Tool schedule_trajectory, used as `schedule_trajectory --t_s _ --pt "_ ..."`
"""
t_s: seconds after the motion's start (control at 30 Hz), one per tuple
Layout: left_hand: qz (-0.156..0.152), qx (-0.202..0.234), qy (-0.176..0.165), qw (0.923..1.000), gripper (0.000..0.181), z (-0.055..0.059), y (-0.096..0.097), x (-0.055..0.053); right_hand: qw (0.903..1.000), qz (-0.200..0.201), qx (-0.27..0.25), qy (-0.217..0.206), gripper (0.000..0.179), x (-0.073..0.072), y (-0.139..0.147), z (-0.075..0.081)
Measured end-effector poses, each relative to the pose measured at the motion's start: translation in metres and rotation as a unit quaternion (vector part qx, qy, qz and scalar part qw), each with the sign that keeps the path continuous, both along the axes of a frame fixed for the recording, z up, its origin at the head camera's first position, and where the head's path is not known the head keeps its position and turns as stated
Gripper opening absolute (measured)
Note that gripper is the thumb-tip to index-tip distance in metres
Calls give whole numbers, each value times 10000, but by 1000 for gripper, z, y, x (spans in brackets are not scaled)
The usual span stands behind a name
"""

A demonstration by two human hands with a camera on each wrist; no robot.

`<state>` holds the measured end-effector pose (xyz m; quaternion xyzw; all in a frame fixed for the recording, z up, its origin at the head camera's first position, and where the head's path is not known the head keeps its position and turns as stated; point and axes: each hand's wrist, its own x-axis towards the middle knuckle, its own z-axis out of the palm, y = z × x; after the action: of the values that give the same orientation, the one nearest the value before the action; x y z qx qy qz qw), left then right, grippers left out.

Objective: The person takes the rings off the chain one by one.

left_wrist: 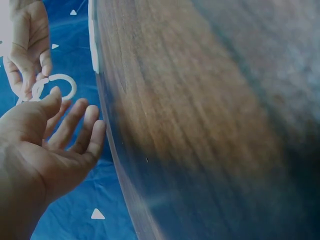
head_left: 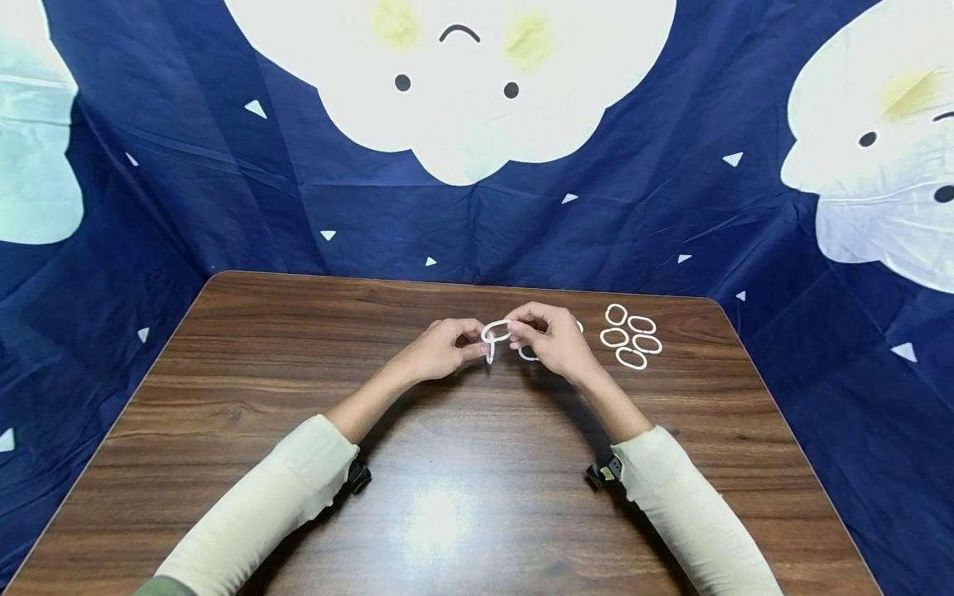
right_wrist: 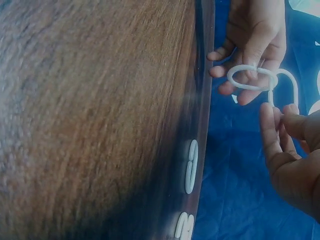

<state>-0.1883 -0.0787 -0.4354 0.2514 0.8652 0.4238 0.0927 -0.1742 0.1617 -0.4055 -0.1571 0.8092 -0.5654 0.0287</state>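
Observation:
Two white oval plastic links overlap, looped through each other, between the hands above the wooden table. My left hand (head_left: 441, 349) pinches one link (right_wrist: 229, 78) between thumb and fingers; in the right wrist view its other fingers spread away. Just to the right, my right hand (head_left: 551, 338) pinches the second link (right_wrist: 295, 89) by its end, thumb against fingertips. Below and behind the right hand, another white link (head_left: 526, 356) lies on the table, partly covered by the hand.
Several loose white links (head_left: 632, 367) lie in a group on the table (head_left: 246, 463) at the back right. A bit of another link (head_left: 580, 326) shows beside the right hand. Behind the table's far edge hangs a dark blue cloth (head_left: 469, 240) with white clouds.

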Motion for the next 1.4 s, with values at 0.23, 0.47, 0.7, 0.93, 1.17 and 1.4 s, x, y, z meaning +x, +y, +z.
schedule_trajectory --t_s 0.23,0.47,0.7,0.93,1.17,1.4 --pt "199 -32 113 9997 13 3 -1 1 9998 22 -195 -59 19 0 0 -1" --pt "191 88 -73 9998 18 7 -4 2 9994 -39 -336 -123 19 0 0 -5" --pt "335 291 -250 9987 25 11 -6 1 9978 -133 -545 -354 17 1 0 -9" --pt "852 402 -374 9949 22 16 -6 4 9945 -316 -830 -563 15 4 -1 -15" --pt "1108 419 -564 9914 21 18 -5 4 9881 -499 -1205 -813 17 5 -7 -19" --pt "1163 314 -596 9909 21 20 -4 6 9796 -601 -1669 -944 4 7 -12 -23"
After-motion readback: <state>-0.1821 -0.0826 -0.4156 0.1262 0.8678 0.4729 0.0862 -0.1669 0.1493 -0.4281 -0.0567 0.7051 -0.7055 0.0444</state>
